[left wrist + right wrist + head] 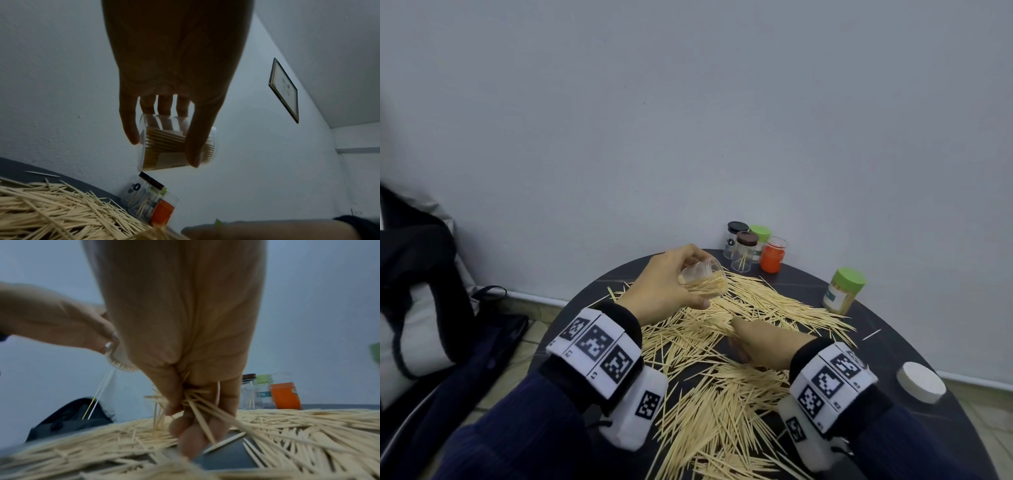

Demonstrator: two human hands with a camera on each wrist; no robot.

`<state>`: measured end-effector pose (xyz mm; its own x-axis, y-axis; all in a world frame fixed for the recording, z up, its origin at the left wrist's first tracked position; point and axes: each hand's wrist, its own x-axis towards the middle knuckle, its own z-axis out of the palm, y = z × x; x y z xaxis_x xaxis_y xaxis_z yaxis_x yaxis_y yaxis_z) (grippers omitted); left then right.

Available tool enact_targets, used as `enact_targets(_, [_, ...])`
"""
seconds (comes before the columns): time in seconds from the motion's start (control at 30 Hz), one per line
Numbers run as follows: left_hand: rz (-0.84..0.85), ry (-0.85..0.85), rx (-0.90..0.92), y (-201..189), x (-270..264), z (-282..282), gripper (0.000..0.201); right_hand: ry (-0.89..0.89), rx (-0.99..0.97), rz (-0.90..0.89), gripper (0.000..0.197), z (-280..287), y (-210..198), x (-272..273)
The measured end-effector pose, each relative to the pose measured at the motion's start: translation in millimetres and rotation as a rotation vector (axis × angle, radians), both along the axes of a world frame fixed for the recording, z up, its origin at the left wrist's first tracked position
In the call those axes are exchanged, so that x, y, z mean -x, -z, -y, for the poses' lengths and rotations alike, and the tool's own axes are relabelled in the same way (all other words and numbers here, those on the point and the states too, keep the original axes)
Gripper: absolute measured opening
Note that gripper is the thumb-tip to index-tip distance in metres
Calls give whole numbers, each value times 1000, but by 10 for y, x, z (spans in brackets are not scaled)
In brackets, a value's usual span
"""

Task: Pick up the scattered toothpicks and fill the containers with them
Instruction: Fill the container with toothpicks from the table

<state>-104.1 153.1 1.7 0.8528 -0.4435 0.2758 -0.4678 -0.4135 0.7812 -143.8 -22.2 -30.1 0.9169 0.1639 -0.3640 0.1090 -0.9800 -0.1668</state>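
Observation:
Pale wooden toothpicks [726, 363] lie scattered in a wide heap over the round dark table [914, 329]. My left hand [671, 284] grips a clear plastic jar [705, 279] tilted on its side above the heap, partly filled with toothpicks. In the left wrist view the jar [164, 146] sits between the thumb and fingers [129, 128]. My right hand [753, 337] is down in the heap. In the right wrist view its curled fingers [191, 431] pinch a bunch of toothpicks [201, 404] just above the table.
At the table's far edge stand a black-lidded jar [736, 236], a brown-lidded jar [744, 251], a green-lidded jar [761, 240] and an orange jar [774, 255]. Another green-lidded jar [844, 291] stands at right; a white lid [921, 382] lies near the right edge. A dark bag [431, 291] sits left.

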Motion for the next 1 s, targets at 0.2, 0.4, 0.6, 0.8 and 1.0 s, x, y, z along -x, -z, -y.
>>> enact_targets(0.2, [-5,-4,-24,31,-15,52,62,35,-131,88,7,125,-26,43])
enact_targets(0.4, [-15,3,-33,39,-5,108,61,117,-93,37,27,250,-37,50])
enact_targets(0.6, [-38,13,-38,68,5,183,59,222,-301,-117,22,327,-41,41])
enact_targets(0.8, [-50,6,-67,87,13,243,61,298,-504,-105,31,377,-108,53])
enact_targets(1.0, [-70,-33,-68,93,11,287,61,380,-592,173,29,530,-181,36])
